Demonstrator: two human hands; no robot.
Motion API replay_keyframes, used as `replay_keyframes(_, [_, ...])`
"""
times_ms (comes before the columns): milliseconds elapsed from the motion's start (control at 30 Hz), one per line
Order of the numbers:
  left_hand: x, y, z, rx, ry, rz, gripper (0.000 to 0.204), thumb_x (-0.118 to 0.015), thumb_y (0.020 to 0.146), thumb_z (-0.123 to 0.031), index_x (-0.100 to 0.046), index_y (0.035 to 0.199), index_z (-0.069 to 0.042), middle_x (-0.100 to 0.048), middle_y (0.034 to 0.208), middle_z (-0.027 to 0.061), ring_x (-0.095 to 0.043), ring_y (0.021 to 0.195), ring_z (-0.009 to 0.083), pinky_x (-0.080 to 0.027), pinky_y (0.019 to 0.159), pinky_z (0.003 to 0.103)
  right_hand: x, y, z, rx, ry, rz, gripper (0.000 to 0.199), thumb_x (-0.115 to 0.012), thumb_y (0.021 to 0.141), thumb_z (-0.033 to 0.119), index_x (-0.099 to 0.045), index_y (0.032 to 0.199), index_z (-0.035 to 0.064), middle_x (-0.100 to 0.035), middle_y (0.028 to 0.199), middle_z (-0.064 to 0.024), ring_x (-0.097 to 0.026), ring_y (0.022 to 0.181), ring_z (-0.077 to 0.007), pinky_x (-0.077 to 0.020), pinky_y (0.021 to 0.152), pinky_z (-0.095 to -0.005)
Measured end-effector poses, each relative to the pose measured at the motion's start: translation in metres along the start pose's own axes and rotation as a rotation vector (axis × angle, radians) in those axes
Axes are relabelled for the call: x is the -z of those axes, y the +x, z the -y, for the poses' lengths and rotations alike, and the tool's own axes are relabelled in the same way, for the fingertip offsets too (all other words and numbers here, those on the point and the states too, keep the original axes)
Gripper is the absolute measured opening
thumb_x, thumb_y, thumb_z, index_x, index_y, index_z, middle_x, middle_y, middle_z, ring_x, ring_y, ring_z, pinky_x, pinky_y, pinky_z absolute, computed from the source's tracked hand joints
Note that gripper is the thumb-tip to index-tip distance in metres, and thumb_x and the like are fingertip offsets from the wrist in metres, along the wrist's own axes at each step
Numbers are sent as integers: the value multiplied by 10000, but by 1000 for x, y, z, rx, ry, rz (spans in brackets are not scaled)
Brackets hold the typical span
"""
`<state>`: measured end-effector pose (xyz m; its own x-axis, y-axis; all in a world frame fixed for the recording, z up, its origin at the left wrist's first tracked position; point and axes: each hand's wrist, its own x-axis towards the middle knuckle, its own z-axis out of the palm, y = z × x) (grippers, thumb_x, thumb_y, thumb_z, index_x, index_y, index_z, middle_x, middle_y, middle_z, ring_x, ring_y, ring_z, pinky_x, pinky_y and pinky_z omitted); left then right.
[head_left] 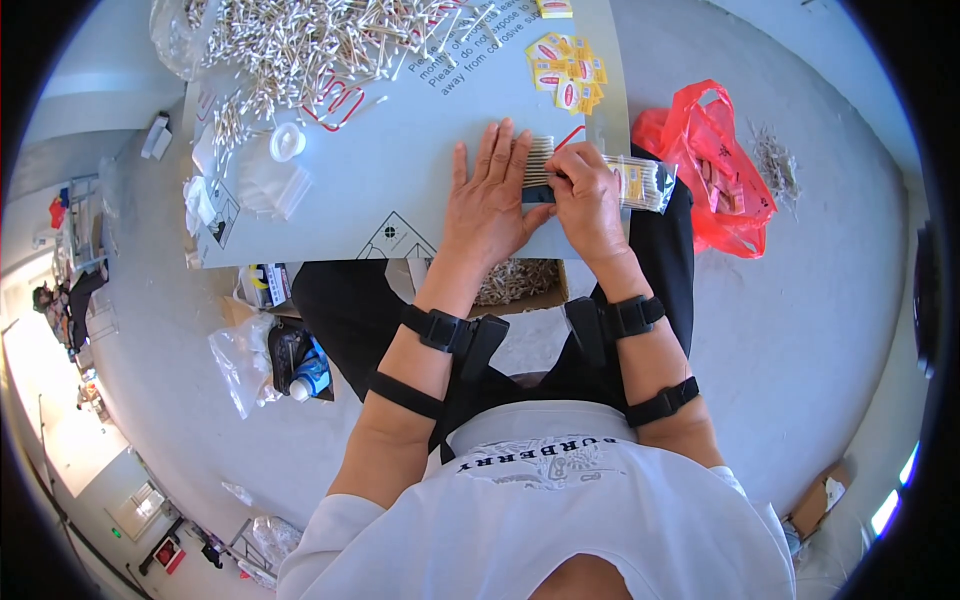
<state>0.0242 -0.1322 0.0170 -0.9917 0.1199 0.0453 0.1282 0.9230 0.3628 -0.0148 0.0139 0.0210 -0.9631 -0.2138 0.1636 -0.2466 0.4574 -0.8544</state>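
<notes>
1. Left hand (487, 195): flat, palm down, fingers spread, pressing on a row of swabs (537, 160) on the grey board (400, 170). Clamped on nothing; resting only.
2. Right hand (585, 195): fingers curled together, pinching the row's near end beside a dark strip (537, 194). Exact pinch hidden behind the knuckles.
3. Clear bag (645, 183): partly filled with swabs, lying just right of the right hand, half off the board edge, over the lap. Mouth direction not discernible.
4. Loose swab pile (310, 45): heaped at the far end of the board, well apart from both hands. Red bands (335, 100) at its near rim.
5. Yellow labels (565, 68): scattered far right on the board, near the row but not touching.
6. White cap (287, 142) and small clear bags (270, 185): left part of the board.
7. Red bag (710, 165): on the floor, right of the board. Box (520, 282) of further swabs under the board's near edge.
8. Risk, judged: row likely to fan out or roll if the flat palm lifts before the pinch is firm; cause, round smooth sticks on a smooth board.
9. Risk, judged: clear bag liable to slide off the board edge; cause, overhang with no hand on it.
10. Risk, judged: swabs dropped to the floor becoming soiled; cause, board balanced on the lap, easily tilted.
</notes>
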Motion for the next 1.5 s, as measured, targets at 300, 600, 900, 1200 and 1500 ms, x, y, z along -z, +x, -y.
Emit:
replay_keyframes(300, [-4, 2, 2, -37, 24, -40, 880, -633, 842, -543, -304, 1505, -68, -253, 1584, 151, -206, 1481, 294, -114, 1179, 563, 12, 44, 15, -196, -399, 274, 47, -568, 758, 27, -601, 791, 19, -624, 853, -165, -627, 880, -393, -498, 744, -484])
replay_keyframes(600, [-7, 0, 6, -58, 19, -50, 866, -644, 846, -514, -306, 1508, -70, -271, 1579, 145, -215, 1480, 274, -102, 1184, 559, 7, 16, 1, 270, -285, 5, 278, -564, 802, 8, -619, 1074, 17, -625, 1137, -134, -590, 1012, -355, -510, 839, -440])
replay_keyframes(900, [-2, -3, 1, -33, 48, 31, 828, -617, 869, -503, -307, 1514, -86, -249, 1593, 118, -195, 1487, 250, -87, 1194, 533, 11, -10, -11, 440, -578, 76, 423, -598, 765, 101, -642, 1178, 23, -592, 1256, -24, -534, 1059, -223, -448, 908, -385])
replay_keyframes(1200, [0, -2, -4, -39, 60, 29, 814, -603, 882, -496, -296, 1517, -90, -248, 1592, 114, -200, 1484, 253, -96, 1195, 535, 18, -17, -18, 391, -580, 79, 367, -617, 823, 145, -658, 1184, 98, -582, 1310, 35, -476, 1203, -222, -357, 983, -454])
replay_keyframes(1500, [-1, -7, 2, -34, 82, 34, 809, -569, 901, -512, -267, 1528, -98, -213, 1606, 111, -167, 1493, 255, -98, 1192, 537, 49, -19, -5, 405, -660, 86, 424, -656, 839, 170, -600, 1259, 143, -501, 1409, -29, -366, 1381, -253, -230, 1142, -494])
